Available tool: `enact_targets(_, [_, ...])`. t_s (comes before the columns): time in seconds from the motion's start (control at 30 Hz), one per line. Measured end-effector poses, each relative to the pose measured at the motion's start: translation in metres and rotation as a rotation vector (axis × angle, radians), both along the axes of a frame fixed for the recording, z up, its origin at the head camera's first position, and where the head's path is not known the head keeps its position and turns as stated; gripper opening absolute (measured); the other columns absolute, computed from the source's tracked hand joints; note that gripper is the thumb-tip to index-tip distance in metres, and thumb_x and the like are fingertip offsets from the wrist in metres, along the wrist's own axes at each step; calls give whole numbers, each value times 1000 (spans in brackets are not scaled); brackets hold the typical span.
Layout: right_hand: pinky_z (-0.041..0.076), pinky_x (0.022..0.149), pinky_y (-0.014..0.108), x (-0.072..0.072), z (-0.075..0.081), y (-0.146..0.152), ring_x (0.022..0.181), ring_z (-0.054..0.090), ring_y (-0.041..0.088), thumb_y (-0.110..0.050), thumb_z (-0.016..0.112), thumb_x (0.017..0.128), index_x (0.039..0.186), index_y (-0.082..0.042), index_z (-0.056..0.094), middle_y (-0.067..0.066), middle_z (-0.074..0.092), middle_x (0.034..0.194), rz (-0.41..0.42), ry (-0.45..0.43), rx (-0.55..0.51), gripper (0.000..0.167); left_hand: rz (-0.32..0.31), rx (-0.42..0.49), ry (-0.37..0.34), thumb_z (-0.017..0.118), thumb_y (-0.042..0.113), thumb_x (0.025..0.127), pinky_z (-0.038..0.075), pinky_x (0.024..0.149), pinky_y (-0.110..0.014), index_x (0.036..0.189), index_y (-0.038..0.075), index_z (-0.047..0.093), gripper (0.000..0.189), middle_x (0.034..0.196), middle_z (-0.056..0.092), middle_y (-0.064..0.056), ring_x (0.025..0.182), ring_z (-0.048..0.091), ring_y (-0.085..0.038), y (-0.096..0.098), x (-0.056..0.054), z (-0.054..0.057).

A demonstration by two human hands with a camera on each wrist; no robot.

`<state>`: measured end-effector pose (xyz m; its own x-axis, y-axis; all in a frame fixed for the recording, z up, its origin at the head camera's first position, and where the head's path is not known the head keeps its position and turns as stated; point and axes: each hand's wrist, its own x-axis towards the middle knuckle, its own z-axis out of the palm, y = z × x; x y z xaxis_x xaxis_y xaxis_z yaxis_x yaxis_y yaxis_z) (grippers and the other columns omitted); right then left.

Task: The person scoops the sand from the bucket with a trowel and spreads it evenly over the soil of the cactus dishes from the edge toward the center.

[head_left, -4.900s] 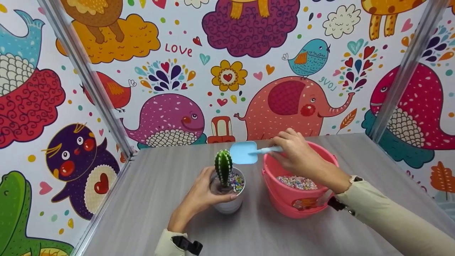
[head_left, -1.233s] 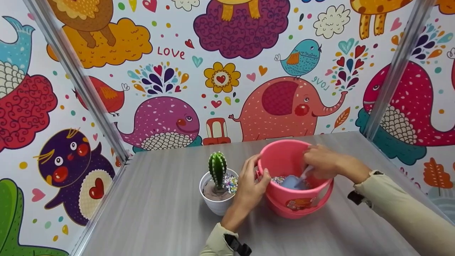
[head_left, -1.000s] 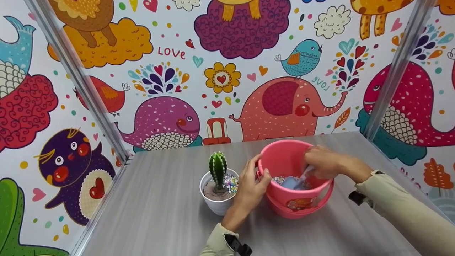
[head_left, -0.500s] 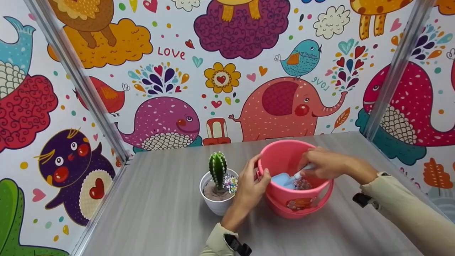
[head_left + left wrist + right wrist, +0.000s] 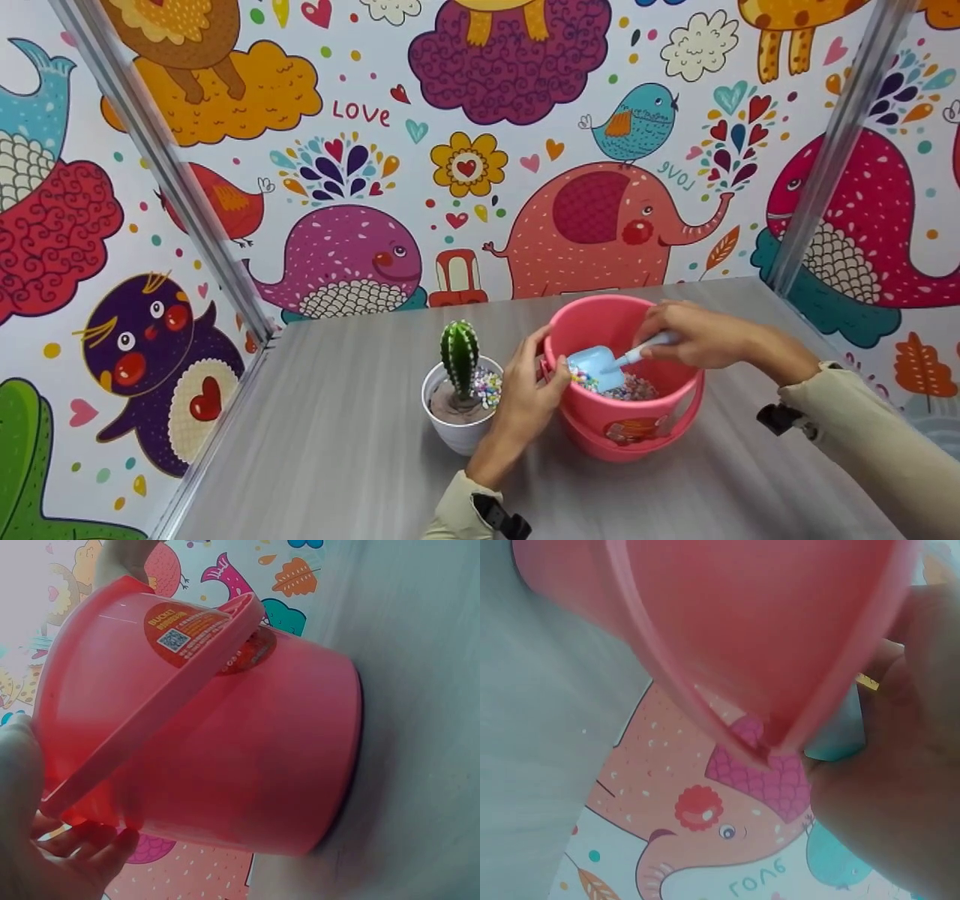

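My right hand [image 5: 697,334] grips the handle of a light blue toy shovel [image 5: 596,360]. The shovel's blade is inside a pink bucket [image 5: 600,319], near its left wall, with colourful pebbles [image 5: 583,377] on it. More small pebbles [image 5: 634,388] lie on the bucket's bottom. At the bucket's left rim, my left hand [image 5: 525,397] holds on, thumb at the rim and fingers around the outside; the left wrist view shows these fingers [image 5: 90,851] against the wall. In the right wrist view, the bucket's rim [image 5: 667,675] hides most of the shovel.
Left of the bucket stands a white pot [image 5: 461,435] with a green cactus [image 5: 459,349], brown soil and colourful pebbles [image 5: 487,386] on its right side. My left forearm passes close by the pot. Grey table [image 5: 337,420]; cartoon-printed walls [image 5: 480,225] enclose it behind and at the sides.
Earlier my left hand held the pot while the shovel was beside the cactus; that hand has since moved to the bucket. The shovel dug into the bucket's pebbles and has now risen slightly, carrying some.
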<state>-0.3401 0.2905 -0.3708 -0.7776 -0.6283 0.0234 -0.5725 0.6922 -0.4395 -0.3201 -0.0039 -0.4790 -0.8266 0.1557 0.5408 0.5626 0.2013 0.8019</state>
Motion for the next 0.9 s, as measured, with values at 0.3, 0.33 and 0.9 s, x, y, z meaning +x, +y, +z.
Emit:
enact_targets(0.3, [68,81,32,4,2,14,125,63,34,-20,78,100,124,-13,81,12,73,130,-70,-46,-71,25,-5,4,-15,67,23,102,61,101,-33,155,7,54,56,147,64,-15,129,69,-25,-1,-1,-1])
enact_targets(0.33, [68,81,31,4,2,15,125,62,34,-20,78,100,125,-13,81,13,73,131,-73,-45,-76,26,-5,5,-11,67,24,102,62,101,-33,154,7,54,56,147,64,-15,129,69,-25,-1,-1,-1])
enact_targets(0.9, [61,79,21,9,-6,21,114,62,25,-25,80,99,122,-18,82,5,76,124,-64,57,-97,24,23,-25,-19,67,25,102,62,101,-36,156,9,54,58,144,64,-12,127,68,-23,1,3,-1])
